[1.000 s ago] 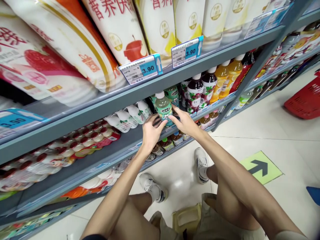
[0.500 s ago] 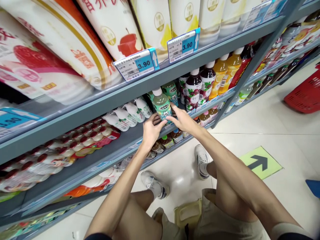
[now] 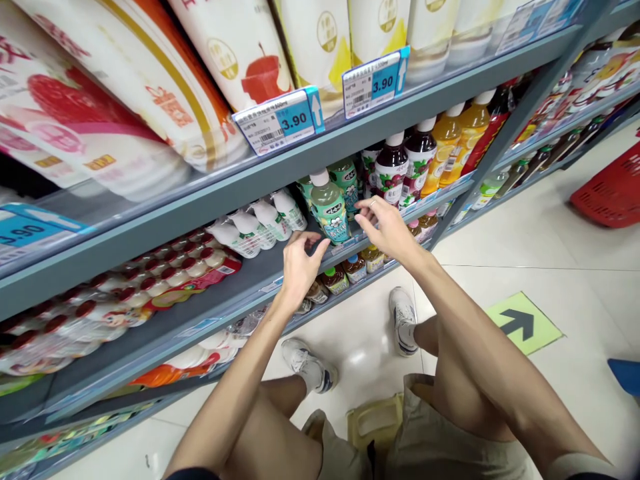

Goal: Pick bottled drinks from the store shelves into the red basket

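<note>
Two bare hands reach into a grey store shelf [image 3: 235, 280], seen from the head camera looking down past the person's knees. The left hand [image 3: 300, 261] rests at the front lip of the shelf, fingers loosely curled and half spread, holding nothing; its fingertips sit just below and to the left of a pale green bottle [image 3: 329, 208] with a white cap. That green bottle stands upright at the front edge of the shelf, and the left hand is just beside its base; whether they touch cannot be told. The right hand [image 3: 387, 225] hovers just to the right of the same bottle, fingers spread wide and empty, its fingertips close to the bottle's label but apart from it.

Behind the green bottle stands a second bottle of the same kind. To the left, small white bottles [image 3: 260, 227] lie in a row, and further left are packs of red-capped drinks [image 3: 150, 287]. To the right stand dark purple juice bottles [image 3: 395, 170] and orange juice bottles [image 3: 457, 150]. On the shelf above, large white pouches lean over blue price tags [image 3: 280, 123] reading 3.90. Lower down, small bottles [image 3: 350, 270] sit on the next shelf. On the tiled floor are a green arrow sticker [image 3: 523, 325] and a red basket [image 3: 613, 190].
</note>
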### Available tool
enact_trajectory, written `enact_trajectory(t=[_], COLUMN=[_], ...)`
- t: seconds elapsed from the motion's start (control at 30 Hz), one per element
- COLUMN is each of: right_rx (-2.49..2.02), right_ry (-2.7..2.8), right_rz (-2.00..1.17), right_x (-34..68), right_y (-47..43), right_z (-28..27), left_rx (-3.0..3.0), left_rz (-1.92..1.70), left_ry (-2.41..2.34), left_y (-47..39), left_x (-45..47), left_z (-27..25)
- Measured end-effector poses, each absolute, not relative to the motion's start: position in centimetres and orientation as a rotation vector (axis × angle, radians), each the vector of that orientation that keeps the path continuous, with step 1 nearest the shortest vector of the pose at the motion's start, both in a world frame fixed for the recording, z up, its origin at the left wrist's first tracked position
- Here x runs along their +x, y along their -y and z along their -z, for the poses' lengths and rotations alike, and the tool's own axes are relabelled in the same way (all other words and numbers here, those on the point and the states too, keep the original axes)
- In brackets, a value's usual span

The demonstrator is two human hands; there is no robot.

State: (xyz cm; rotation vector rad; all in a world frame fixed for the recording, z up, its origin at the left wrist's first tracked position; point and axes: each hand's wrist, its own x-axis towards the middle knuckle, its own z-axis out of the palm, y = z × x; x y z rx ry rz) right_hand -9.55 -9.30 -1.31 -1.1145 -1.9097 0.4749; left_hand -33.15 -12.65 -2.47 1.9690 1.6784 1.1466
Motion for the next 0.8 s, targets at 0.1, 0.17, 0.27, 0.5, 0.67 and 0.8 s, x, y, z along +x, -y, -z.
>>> enact_trajectory(t=[0.1,0.17,0.27,0.5,0.67,0.8], right_rx=[-1.243,-1.277,-1.296,-1.241,-1.24,-1.236], right_ry=[2.052,2.15,2.198,2.289,2.306,2.341], right_rz=[-0.44,-0.459,-0.473,-0.379,-0.374,-0.31], right_x=[-8.5,-8.4,-8.8,-9.2,-8.7,-8.7], right_y=[9.6,9.6,9.5,9.4,9.5,9.8], right_z=[1.5,1.9,2.3,2.4,2.6,2.3], left_rx=[2.078,2.129,2.146,2.104,2.073,2.08], left_rz=[-1.032,-1.025,-1.059,-1.069,-1.044,-1.061], left_ry=[-1.619,-1.588,-1.57,-1.558,-1.604,-1.591], left_y=[13.7,14.1,14.1,13.6,13.4,13.4], left_x=[-33.7,-33.9,-33.9,-32.9,-32.7,-32.7], left_z=[3.0,3.5,3.9,3.5,3.8,3.9])
